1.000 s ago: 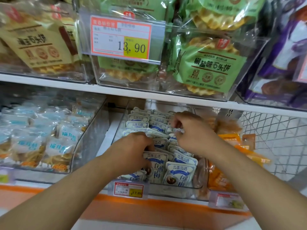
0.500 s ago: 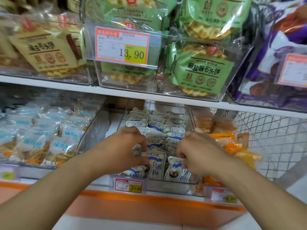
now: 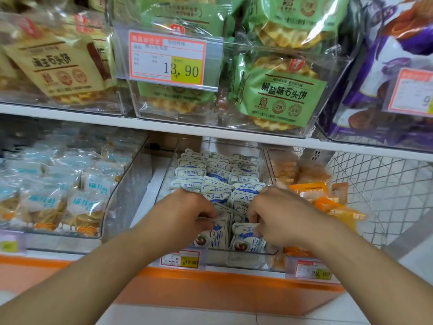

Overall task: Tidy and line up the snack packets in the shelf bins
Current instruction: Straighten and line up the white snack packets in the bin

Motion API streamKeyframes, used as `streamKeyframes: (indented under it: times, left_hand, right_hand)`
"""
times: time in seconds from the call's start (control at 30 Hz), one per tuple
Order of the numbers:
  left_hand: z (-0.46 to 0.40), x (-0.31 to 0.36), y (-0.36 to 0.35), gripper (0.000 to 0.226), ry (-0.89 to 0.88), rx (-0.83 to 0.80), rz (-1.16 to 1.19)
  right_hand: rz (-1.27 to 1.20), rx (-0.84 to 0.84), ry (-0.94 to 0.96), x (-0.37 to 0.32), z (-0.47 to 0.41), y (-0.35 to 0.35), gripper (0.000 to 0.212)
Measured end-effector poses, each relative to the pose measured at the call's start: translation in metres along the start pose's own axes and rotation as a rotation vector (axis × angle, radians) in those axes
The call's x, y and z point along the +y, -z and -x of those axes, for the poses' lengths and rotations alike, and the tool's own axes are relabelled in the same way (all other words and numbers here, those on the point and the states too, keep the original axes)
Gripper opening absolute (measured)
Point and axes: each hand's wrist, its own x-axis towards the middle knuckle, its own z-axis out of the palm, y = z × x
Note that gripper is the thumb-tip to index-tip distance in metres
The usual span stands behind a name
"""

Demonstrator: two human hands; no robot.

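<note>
White plum packets, upright rows running front-to-back in the clear bin: front pair being pinched, left hand and right hand equally near.

Both bare forearms reached forward and slightly inward, wrists level, backs of the hands facing up. The left hand was knuckles-up with its fingers curled downward. The right hand mirrored it close beside, fingers likewise bent under in a pinch.
</note>
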Motion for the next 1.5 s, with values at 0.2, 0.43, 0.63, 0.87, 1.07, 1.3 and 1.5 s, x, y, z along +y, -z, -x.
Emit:
streamKeyframes:
  times: [0.2, 0.43, 0.63, 0.87, 1.07, 1.3, 1.5]
  left_hand:
    - [-0.006, 0.005, -0.018, 0.016, -0.010, -0.020, 0.022]
    - [-0.003, -0.001, -0.021, 0.019, 0.022, -0.082, -0.176]
    - [0.003, -0.008, -0.008, 0.064, -0.053, -0.012, -0.188]
    - [0.001, -0.010, -0.003, 0.064, -0.041, -0.018, -0.205]
    - [0.001, -0.009, -0.003, 0.079, 0.033, -0.002, -0.199]
    - [0.006, -0.021, 0.030, 0.081, 0.067, -0.088, -0.373]
    - [0.011, -0.030, 0.028, 0.036, 0.072, -0.105, -0.402]
  right_hand:
    - [-0.043, -0.021, 0.037, -0.004, -0.005, -0.009, 0.026]
    - [-0.047, 0.007, 0.033, -0.002, -0.011, -0.006, 0.016]
    - [-0.343, 0.176, -0.055, -0.006, -0.032, -0.012, 0.024]
    - [-0.424, 0.180, -0.096, -0.014, -0.058, -0.020, 0.031]
    - [-0.609, 0.321, -0.037, -0.023, -0.065, -0.014, 0.025]
    - [-0.530, 0.151, 0.005, -0.021, -0.062, -0.018, 0.022]
    - [-0.320, 0.117, 0.051, -0.021, -0.052, -0.024, 0.040]
